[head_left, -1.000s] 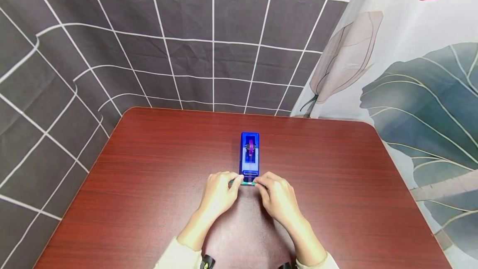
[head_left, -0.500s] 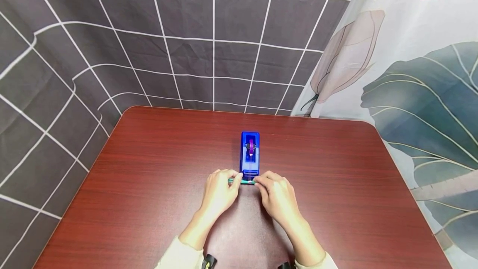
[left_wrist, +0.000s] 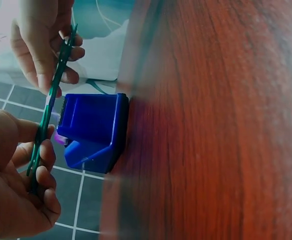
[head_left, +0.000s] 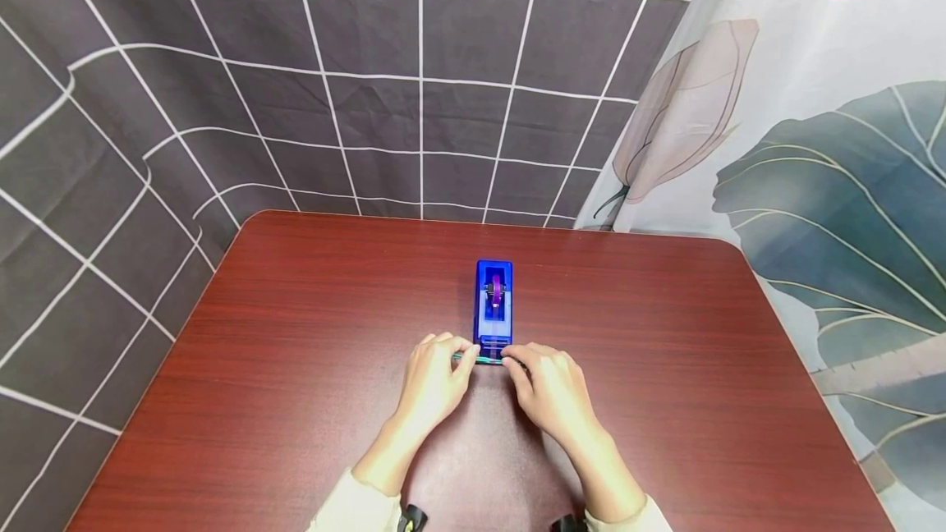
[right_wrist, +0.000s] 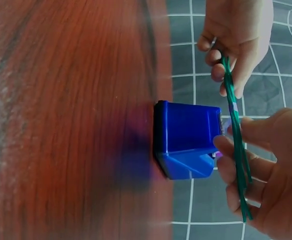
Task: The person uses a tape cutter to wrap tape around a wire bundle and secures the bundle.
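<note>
A blue tape dispenser (head_left: 493, 302) with a purple roll stands on the table, its serrated cutter end towards me. Just in front of that end, a thin bundle of green strands (right_wrist: 237, 135) runs crosswise between my hands. Around its middle sits a pale purple band of tape (left_wrist: 50, 100), close to the cutter. My left hand (head_left: 434, 376) grips one end of the bundle between thumb and curled fingers. Nearer the other end, my right hand (head_left: 553, 388) pinches it, thumb beside the tape band. Fingers partly hide the bundle in the head view.
The dark red wooden table (head_left: 332, 294) extends on both sides of the hands. A grey curtain with white grid lines (head_left: 369, 105) hangs behind and to the left. At the right hangs a white curtain with leaf prints (head_left: 835, 212).
Both hands stay in nearly the same place, holding the bundle. The bundle and the right fingertips shift very slightly. The dispenser stays put.
</note>
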{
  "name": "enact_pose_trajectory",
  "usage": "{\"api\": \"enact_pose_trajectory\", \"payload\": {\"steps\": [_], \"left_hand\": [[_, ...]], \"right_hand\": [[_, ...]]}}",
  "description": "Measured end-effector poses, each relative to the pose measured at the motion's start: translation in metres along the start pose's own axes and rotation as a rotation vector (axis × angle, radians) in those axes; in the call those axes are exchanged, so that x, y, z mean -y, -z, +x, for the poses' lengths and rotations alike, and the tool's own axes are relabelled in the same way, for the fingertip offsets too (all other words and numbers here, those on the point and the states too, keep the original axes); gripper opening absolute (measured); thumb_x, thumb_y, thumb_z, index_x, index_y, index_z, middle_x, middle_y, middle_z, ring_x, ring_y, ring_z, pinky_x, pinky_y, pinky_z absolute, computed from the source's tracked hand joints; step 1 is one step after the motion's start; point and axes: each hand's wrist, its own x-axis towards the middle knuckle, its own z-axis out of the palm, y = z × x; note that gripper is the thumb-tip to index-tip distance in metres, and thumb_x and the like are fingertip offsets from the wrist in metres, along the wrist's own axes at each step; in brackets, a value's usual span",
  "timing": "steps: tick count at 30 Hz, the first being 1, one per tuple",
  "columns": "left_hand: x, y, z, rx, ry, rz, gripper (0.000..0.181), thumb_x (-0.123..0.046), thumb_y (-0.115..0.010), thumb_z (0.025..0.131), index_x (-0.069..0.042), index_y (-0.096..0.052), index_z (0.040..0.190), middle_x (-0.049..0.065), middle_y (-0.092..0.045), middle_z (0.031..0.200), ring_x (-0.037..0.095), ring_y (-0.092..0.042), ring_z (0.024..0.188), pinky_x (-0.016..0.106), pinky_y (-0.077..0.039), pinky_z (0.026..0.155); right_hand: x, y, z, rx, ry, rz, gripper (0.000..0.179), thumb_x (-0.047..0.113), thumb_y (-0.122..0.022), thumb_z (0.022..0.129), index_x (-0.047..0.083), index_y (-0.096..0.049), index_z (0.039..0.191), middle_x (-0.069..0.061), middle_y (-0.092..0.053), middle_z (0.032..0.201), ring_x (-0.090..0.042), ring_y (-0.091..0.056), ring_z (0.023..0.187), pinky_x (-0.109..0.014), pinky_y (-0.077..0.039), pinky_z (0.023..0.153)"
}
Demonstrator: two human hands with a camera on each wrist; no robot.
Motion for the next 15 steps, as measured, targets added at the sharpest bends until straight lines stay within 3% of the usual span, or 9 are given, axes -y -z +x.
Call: {"api": "enact_pose_trajectory", "payload": {"steps": [9,15], "left_hand": [[0.0001,-0.0004,-0.0013,0.000,0.006,0.002,0.014,-0.019,-0.072,0.093,-0.008,-0.078,0.090,0.001,-0.070,0.082,0.021,-0.064,0.081,0.038,-0.050,0.074],[0.0005,-0.0009,-0.0021,-0.004,0.004,0.003,0.012,-0.019,-0.074,0.092,-0.009,-0.079,0.090,-0.001,-0.069,0.081,0.021,-0.064,0.081,0.039,-0.050,0.074]], "right_hand": [[0.0064,0.0052,0.0058,0.101,-0.137,-0.004,0.006,0.014,-0.072,0.093,0.013,-0.077,0.090,0.002,-0.071,0.082,-0.022,-0.071,0.077,-0.046,-0.054,0.066],[0.0086,0.0078,0.0089,0.155,-0.182,-0.012,0.010,0.015,-0.072,0.093,0.014,-0.075,0.084,0.004,-0.065,0.077,-0.022,-0.068,0.072,-0.045,-0.052,0.063]]}}
